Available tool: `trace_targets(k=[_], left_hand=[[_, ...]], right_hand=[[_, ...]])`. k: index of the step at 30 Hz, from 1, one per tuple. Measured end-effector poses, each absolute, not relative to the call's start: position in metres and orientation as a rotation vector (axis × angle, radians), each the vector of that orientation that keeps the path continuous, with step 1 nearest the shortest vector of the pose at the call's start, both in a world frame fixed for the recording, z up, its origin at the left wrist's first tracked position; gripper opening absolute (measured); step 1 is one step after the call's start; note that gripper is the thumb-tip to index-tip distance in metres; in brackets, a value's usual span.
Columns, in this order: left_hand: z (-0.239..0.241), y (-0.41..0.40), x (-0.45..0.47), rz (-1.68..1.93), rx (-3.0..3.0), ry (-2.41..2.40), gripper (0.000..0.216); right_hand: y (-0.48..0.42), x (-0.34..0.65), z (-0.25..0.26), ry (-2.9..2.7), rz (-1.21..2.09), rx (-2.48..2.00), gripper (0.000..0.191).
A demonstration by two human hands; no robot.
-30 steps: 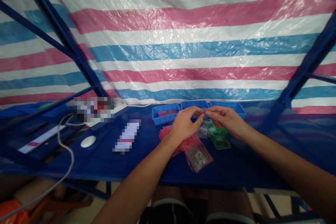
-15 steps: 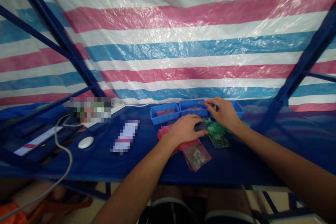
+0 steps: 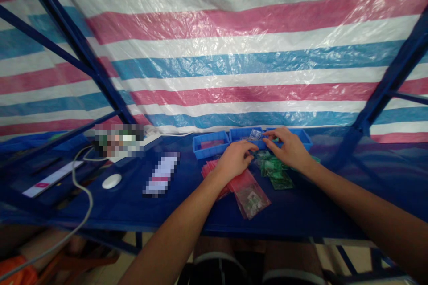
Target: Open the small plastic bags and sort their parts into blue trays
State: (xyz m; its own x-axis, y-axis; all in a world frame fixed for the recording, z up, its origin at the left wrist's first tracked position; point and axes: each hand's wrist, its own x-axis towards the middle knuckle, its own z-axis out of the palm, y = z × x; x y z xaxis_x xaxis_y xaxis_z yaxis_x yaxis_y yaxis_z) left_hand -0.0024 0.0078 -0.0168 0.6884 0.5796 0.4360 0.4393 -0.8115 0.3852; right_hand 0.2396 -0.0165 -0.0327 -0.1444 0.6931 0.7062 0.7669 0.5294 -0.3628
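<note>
Currently, both hands [image 3: 289, 148] are near a clear packet [image 3: 256, 135].

1. The big sheet [image 3: 234, 62] has pink, white and blue stripes.
2. The table [image 3: 133, 209] is dark blue.
3. The little boxes [image 3: 209, 151] are brighter blue.
4. Some bags [image 3: 242, 182] are pink, other bags [image 3: 281, 180] green.
5. The oval thing [image 3: 111, 181] is white.

- Going off the stack of flat red plastic packets [image 3: 245, 183] here, which is lying on the flat blue table [image 3: 180, 216]
- Just right of the stack and a bit behind it: a pile of flat green plastic packets [image 3: 281, 180]
- Behind the stack: a row of three blue rectangular plastic bins [image 3: 214, 150]
- Furthest behind the stack: a striped red-white-blue plastic sheet [image 3: 240, 64]
- Left of the stack: a pixelated flat rectangle [image 3: 162, 173], then, further left, a rounded white oval thing [image 3: 111, 181]
</note>
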Motion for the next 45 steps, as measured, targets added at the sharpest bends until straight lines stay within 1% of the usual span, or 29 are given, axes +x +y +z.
trace_targets(k=[3,9,11,14,18,24,31,38,43,45], left_hand=[[-0.012,0.006,-0.001,0.973,2.512,0.841,0.037],[-0.005,0.003,0.003,1.202,2.171,0.815,0.025],[-0.005,0.004,0.004,1.224,2.085,0.788,0.024],[-0.007,0.004,0.005,1.217,2.025,0.757,0.023],[-0.007,0.003,0.005,1.198,2.016,0.746,0.023],[-0.007,-0.001,0.004,1.095,2.109,0.812,0.035],[-0.006,0.001,0.003,1.076,2.176,0.817,0.031],[-0.008,-0.001,0.004,1.042,2.135,0.784,0.039],[-0.007,0.001,0.003,1.023,2.144,0.742,0.033],[-0.006,0.002,0.003,1.029,2.156,0.748,0.034]], right_hand=[[-0.021,0.239,-0.031,-1.804,0.054,-1.221,0.033],[-0.031,0.225,-0.029,-1.727,0.728,-1.058,0.043],[-0.033,0.220,-0.029,-1.691,0.863,-1.013,0.045],[-0.034,0.217,-0.028,-1.616,0.965,-0.981,0.041],[-0.033,0.219,-0.027,-1.550,0.967,-0.982,0.040],[-0.027,0.225,-0.032,-1.480,0.895,-0.994,0.041],[-0.029,0.223,-0.028,-1.483,0.914,-0.991,0.042],[-0.030,0.223,-0.030,-1.533,0.866,-0.986,0.041],[-0.029,0.224,-0.030,-1.531,0.850,-0.972,0.041],[-0.029,0.223,-0.029,-1.524,0.846,-0.968,0.041]])
